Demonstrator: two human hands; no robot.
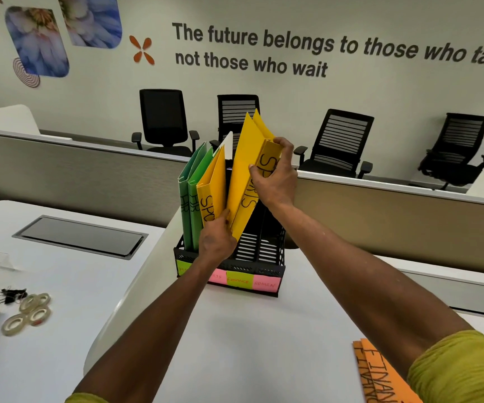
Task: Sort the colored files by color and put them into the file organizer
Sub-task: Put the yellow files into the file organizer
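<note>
Head view: black file organizer (252, 267) mid-frame holds two green files (189, 205) and one yellow file (210, 199). Right hand (275, 175) grips second yellow file (243, 175) going in — left hand (216, 242) pinches its lower edge. Orange files (380, 373) lower right still unsorted.

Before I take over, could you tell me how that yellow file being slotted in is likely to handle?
The yellow file is probably light and floppy: its thin covers splay open above the right hand. It may well tip, as it leans in the file organizer with both hands steadying it.

Office: swivel chairs (165, 120), desk partitions (75, 158)
</note>
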